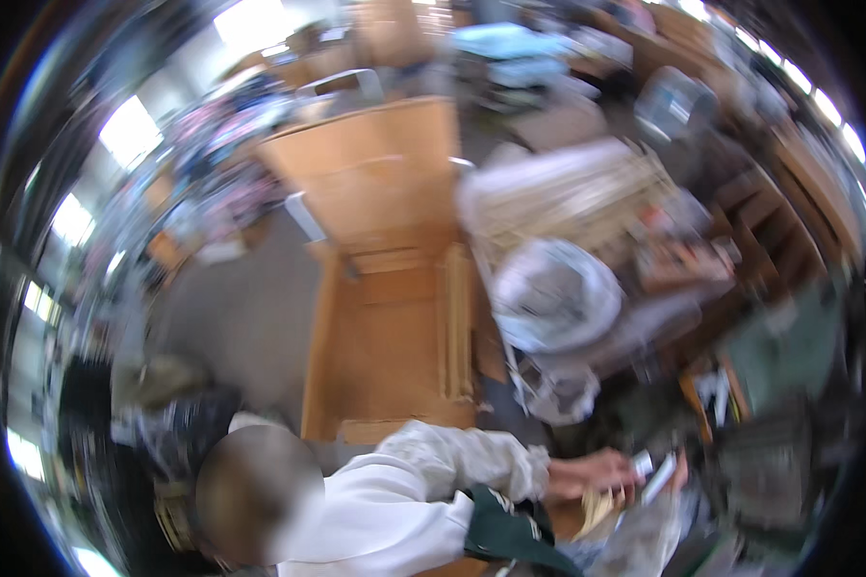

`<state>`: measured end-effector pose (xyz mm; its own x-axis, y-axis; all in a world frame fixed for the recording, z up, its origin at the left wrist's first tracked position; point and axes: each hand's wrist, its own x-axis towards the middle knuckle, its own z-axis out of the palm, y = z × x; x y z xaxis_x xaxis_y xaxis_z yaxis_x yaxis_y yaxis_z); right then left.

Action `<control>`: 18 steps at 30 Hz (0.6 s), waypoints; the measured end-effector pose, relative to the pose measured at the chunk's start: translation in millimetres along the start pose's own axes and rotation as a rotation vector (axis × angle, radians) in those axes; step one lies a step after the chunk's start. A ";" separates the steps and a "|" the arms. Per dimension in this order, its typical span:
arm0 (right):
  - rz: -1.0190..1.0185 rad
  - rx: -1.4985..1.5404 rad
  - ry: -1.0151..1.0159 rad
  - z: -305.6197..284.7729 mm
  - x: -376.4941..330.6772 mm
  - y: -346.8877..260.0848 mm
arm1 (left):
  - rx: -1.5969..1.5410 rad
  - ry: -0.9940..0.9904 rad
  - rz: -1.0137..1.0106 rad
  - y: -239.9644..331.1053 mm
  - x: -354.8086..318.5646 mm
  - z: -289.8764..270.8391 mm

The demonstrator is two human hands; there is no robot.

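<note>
Head view comes through badly smeared by motion, so I read only the large shapes. Low and right of centre I see a hand (592, 474) reaching out of a pale grey-white sleeve (452, 462), its fingers stretched toward a small white flat object (645, 465) that it touches at the fingertips; whether the fingers actually close on it I cannot tell. Just right of that, a second hand (678, 473) comes up from the lower edge in a pale sleeve, pressed against a thin white strip-like piece (659, 486) (a card or slip, too blurred to name), and its grip is likewise unclear to me. Which of these is the wearer's left or right I cannot settle, because another person sits close in the lower left, wearing a white top with a dark green apron strap (505, 534) across it, and the first sleeve seems to belong to that person. Between the two hands, slightly below, lies something yellowish-tan (597, 505). Above the hands stands a wooden table (390, 337) with a light wooden chair (375, 163) behind it. To the right of the table sits a round white bundle of plastic (553, 293), with cluttered wooden shelves (770, 221) beyond it.
</note>
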<state>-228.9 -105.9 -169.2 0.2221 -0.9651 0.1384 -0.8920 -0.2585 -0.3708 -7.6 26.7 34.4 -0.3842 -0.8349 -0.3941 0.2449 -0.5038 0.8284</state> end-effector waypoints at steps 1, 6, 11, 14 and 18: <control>-0.038 -0.036 -0.020 2.9 4.9 -1.3 | -0.025 -0.004 0.037 -17.9 3.8 2.2; -0.129 -0.178 -0.091 -8.5 17.1 13.7 | -0.257 0.014 0.116 -46.4 -12.6 -1.0; -0.151 -0.196 -0.117 -15.2 37.5 37.9 | -0.321 0.109 0.174 -51.8 -33.7 -16.8; -0.168 -0.134 -0.125 -13.1 44.4 61.8 | -0.280 0.188 0.237 -39.4 -46.5 -23.3; -0.160 -0.158 -0.202 -36.7 19.4 72.4 | -0.538 0.194 0.218 -69.3 -75.0 -42.4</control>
<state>-303.7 -141.9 -159.7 0.4241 -0.9056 -0.0084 -0.8863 -0.4132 -0.2090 42.0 114.7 -10.4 -0.1179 -0.9308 -0.3459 0.7342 -0.3162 0.6008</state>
